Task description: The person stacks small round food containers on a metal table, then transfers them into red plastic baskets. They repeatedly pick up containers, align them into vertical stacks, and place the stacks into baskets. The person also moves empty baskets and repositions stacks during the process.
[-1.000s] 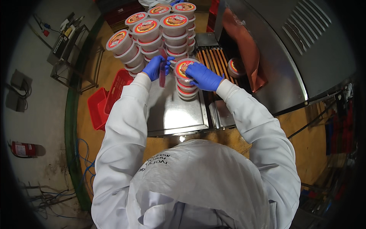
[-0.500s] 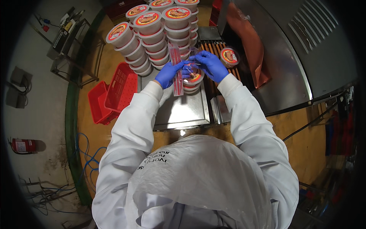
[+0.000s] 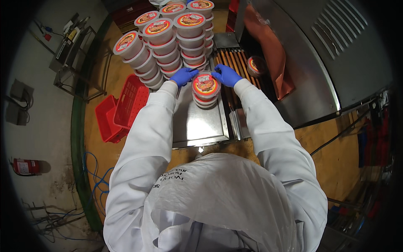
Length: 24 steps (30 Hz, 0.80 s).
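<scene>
A round clear tub with a red and yellow printed lid tops a short stack on the steel table. At its far left edge is my left hand, in a blue glove, its fingers closed on a thin strip seen nearly edge-on. My right hand, also gloved in blue, is at the far right edge of the lid, fingers reaching out over the rim. Its fingertips touch the lid or lie just above it; any small film under them cannot be made out.
Tall stacks of white tubs with printed lids stand beyond my left hand. On the roller conveyor at right sits another tub, near an orange-brown curtain of the steel machine. Red crates are left of the table.
The clear strip with red markings has turned from broadside to nearly edge-on in my left hand. Both hands have drawn apart to the lid's edges, uncovering the lid. The conveyor tub has shifted toward the curtain.
</scene>
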{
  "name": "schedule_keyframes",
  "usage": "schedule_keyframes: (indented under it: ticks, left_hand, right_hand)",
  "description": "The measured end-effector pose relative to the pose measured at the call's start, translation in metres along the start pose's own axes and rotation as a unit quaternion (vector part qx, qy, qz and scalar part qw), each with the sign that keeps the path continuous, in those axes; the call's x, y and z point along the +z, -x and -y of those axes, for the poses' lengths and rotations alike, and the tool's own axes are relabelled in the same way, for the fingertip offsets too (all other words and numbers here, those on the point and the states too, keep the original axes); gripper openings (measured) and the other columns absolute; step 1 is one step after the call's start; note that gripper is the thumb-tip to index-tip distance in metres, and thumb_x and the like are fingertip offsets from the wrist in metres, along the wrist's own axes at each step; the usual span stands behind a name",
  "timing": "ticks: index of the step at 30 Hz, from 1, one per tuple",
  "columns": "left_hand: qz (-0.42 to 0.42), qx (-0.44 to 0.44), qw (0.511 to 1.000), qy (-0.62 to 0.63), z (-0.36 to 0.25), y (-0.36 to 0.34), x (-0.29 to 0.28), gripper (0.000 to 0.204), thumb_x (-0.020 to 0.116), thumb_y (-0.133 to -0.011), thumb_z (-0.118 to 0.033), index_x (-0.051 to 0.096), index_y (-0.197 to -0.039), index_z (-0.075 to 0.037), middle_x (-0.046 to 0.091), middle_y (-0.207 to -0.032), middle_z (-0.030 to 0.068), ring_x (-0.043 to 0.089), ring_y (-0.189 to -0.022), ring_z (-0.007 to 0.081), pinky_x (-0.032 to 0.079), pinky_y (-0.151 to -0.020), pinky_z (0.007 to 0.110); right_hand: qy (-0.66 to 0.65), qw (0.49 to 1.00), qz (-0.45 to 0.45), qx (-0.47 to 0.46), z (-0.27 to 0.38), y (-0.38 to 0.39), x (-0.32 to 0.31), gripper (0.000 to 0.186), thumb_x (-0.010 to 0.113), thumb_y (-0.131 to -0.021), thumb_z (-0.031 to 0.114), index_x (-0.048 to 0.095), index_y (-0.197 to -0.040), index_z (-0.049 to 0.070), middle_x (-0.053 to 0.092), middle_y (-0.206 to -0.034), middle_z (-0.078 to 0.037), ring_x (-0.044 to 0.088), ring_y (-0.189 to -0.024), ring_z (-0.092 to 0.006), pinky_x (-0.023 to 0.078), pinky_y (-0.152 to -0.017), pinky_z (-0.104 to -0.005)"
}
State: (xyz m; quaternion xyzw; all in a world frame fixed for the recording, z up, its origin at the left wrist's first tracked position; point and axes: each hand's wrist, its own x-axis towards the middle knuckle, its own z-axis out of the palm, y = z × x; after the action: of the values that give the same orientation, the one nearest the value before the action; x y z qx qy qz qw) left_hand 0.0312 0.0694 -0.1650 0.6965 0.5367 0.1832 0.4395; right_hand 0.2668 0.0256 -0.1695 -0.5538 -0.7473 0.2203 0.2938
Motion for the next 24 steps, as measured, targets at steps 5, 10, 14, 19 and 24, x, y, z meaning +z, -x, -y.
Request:
schedule_keyframes:
  ticks: [5, 10, 14, 19, 24]
  left_hand:
    - [0.233, -0.08, 0.797, 0.552, 0.034, 0.015, -0.036, 0.037, 0.043, -0.091, -0.022, 0.054, -0.121, -0.003, 0.055, -0.082, 0.0031, 0.053, -0.075, 0.0131, 0.046, -0.063, 0.028]
    - [0.108, -0.026, 0.9, 0.422, 0.015, 0.061, -0.021, 0.047, 0.046, -0.088, -0.001, 0.04, -0.135, 0.005, 0.055, -0.125, 0.0203, 0.056, -0.116, 0.0259, 0.047, -0.096, 0.038]
    - [0.076, 0.005, 0.897, 0.436, -0.014, 0.07, 0.019, 0.038, 0.063, -0.087, -0.005, 0.051, -0.121, 0.008, 0.064, -0.107, 0.0168, 0.067, -0.092, 0.0233, 0.054, -0.086, 0.032]
    - [0.076, -0.023, 0.911, 0.404, 0.028, 0.05, 0.042, 0.035, 0.054, -0.095, -0.021, 0.053, -0.121, 0.002, 0.058, -0.097, 0.0048, 0.056, -0.085, 0.0129, 0.049, -0.078, 0.028]
    - [0.069, -0.067, 0.923, 0.373, 0.041, 0.094, 0.039, 0.043, 0.058, -0.093, -0.025, 0.045, -0.131, -0.009, 0.048, -0.083, -0.0019, 0.048, -0.073, 0.0085, 0.048, -0.068, 0.026]
  right_hand:
    - [0.1, 0.972, 0.047, -0.207, 0.054, 0.055, 0.012, 0.047, 0.075, -0.071, 0.016, 0.052, -0.111, 0.004, 0.054, -0.106, -0.019, 0.053, -0.101, -0.0389, 0.043, -0.091, -0.0419]
    - [0.113, 0.99, -0.077, -0.021, 0.012, 0.047, -0.028, 0.039, 0.073, -0.074, 0.014, 0.054, -0.105, 0.001, 0.058, -0.099, -0.021, 0.057, -0.094, -0.0385, 0.047, -0.083, -0.0436]
    - [0.02, 0.997, -0.05, 0.05, 0.038, 0.034, -0.003, 0.052, 0.08, -0.071, 0.028, 0.053, -0.105, 0.0, 0.06, -0.099, -0.017, 0.061, -0.091, -0.027, 0.048, -0.078, -0.0375]
    - [-0.586, 0.8, 0.014, 0.129, 0.03, 0.034, 0.025, 0.014, 0.06, -0.088, 0.012, 0.057, -0.097, 0.001, 0.062, -0.087, -0.011, 0.063, -0.086, -0.0213, 0.051, -0.083, -0.0346]
    - [-0.666, 0.697, 0.172, 0.2, 0.006, 0.084, 0.022, 0.017, 0.059, -0.088, 0.012, 0.057, -0.102, 0.002, 0.057, -0.08, -0.006, 0.058, -0.074, -0.0189, 0.051, -0.083, -0.0333]
